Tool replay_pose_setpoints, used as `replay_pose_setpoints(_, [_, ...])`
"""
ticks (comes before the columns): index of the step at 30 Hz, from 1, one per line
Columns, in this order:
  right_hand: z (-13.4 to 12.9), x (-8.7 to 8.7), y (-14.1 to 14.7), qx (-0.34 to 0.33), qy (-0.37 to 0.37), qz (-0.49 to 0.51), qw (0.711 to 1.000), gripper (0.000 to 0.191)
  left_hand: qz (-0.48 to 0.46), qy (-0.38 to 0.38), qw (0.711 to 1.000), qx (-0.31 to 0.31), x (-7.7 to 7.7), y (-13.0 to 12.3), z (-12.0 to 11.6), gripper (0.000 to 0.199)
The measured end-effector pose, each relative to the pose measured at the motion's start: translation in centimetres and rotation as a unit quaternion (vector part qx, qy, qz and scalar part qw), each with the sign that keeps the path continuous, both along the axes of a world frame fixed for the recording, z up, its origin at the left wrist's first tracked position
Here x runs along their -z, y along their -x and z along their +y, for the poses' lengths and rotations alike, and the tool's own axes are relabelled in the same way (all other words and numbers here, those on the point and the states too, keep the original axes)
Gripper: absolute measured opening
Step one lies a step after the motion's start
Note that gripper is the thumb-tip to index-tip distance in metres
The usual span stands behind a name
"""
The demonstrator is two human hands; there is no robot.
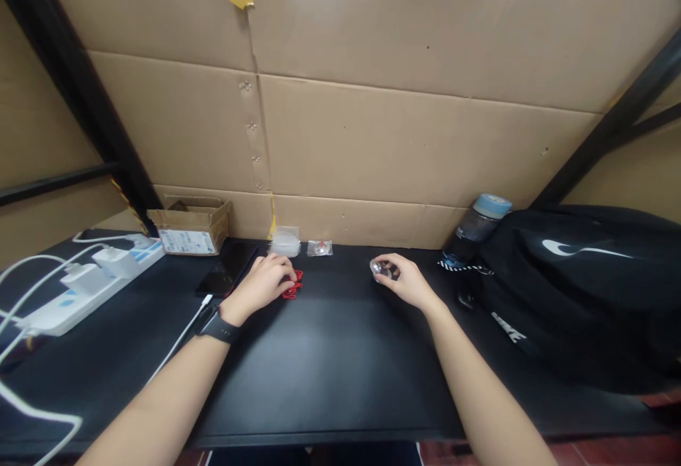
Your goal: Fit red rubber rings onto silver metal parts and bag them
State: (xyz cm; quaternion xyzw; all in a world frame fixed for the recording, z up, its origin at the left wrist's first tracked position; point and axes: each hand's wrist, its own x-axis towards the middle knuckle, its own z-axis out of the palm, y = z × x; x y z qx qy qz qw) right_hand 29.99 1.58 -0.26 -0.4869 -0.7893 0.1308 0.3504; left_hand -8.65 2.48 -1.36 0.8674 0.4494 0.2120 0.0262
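As left hand (266,280) overlaps, red loops (291,292) part-hidden.

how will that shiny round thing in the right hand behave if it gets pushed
The shiny round thing may slip, since its surface looks glossy. It could roll on edge, given its rounded outline. It is probably light, being small beside the right hand.

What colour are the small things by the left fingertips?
The small things are red; head view.
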Motion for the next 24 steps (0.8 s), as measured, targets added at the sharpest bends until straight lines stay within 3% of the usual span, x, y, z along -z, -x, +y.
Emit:
replay_pose_setpoints(15, [-0.2,-0.1,0.2,-0.014,-0.002,-0.004,1.0,0.031,0.017,0.017,1.0,0.019,0.1,-0.6,-0.4,0.012])
replay_pose_setpoints(24, [-0.5,-0.3,0.9,-0.032,-0.013,0.026,0.999,0.042,-0.008,-0.012,1.0,0.003,-0.4,-1.3,-0.7,0.016])
